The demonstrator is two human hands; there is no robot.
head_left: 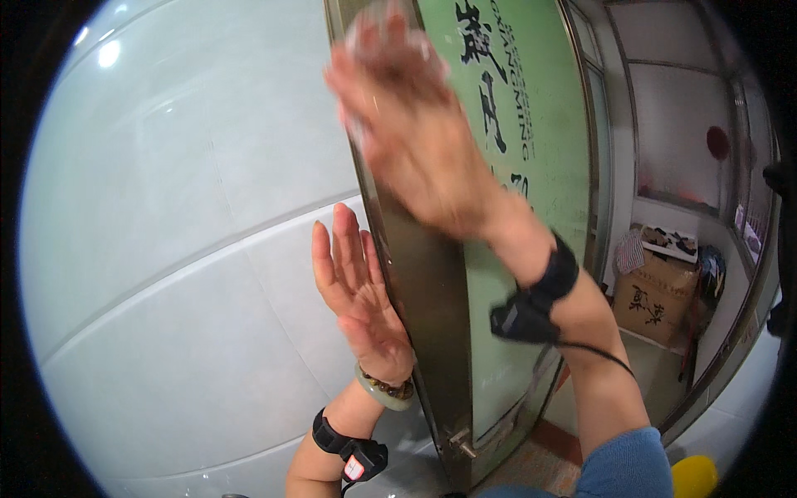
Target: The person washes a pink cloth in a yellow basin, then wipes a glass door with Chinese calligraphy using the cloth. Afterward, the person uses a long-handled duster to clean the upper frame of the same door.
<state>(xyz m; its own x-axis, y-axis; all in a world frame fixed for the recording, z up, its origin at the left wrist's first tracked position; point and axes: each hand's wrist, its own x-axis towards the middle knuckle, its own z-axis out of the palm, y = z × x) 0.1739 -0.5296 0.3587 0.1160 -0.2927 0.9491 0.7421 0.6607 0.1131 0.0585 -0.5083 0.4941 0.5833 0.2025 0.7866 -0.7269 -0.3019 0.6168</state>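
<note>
My left hand [359, 299] is raised with its fingers up and apart, palm showing, and nothing is in it. It is next to the metal edge of a door frame [432, 332], in front of the pale wall tiles [207, 332]. A jade-coloured bangle [384, 393] and a beaded bracelet circle that wrist. My right hand [415, 141] reaches higher, in front of the metal frame and the green glass panel [531, 100]. Its fingers are smeared by motion, with whitish glints around the tips; whether it holds anything is unclear.
Dark lettering marks the green panel. Low on the metal frame is a small handle [462, 444]. Through the doorway at right stands a cardboard box [656, 303] with a white tray [668, 242] on top. Black devices are strapped to both forearms; a yellow object [696, 477] shows at lower right.
</note>
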